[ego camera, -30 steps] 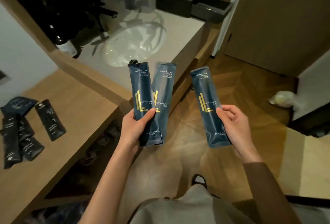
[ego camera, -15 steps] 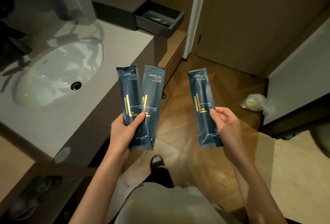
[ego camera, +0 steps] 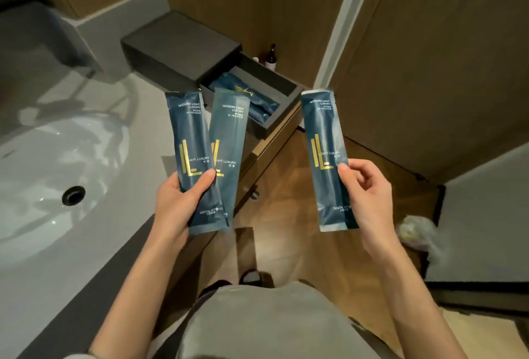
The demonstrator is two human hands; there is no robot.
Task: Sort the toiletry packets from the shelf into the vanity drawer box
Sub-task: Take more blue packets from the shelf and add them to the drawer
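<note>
Three long, dark blue foil packets with gold lettering are held upright in front of the person, above the edge of the vanity. The left hand [ego camera: 174,204] grips two of them fanned apart at their lower halves, thumb pressed across the front packet [ego camera: 190,141], with the rear packet [ego camera: 229,129] leaning out to the right behind it. The right hand [ego camera: 369,186] pinches the third packet [ego camera: 326,135] at its right edge between thumb and curled fingers, well apart from the other two.

Just beyond the packets, the dark grey drawer box [ego camera: 177,52] sits at the back corner of the grey vanity counter [ego camera: 143,135]. Its drawer [ego camera: 282,116] is pulled out toward the right, and more blue packets [ego camera: 257,106] lie inside it. A small brown bottle [ego camera: 270,57] stands behind the drawer, by the wooden wall.

To the left, a white oval sink basin [ego camera: 57,158] with a dark round drain [ego camera: 73,195] is set in the counter. Below lies a wooden floor [ego camera: 286,201], where a crumpled pale plastic bag [ego camera: 420,232] rests at the right.
</note>
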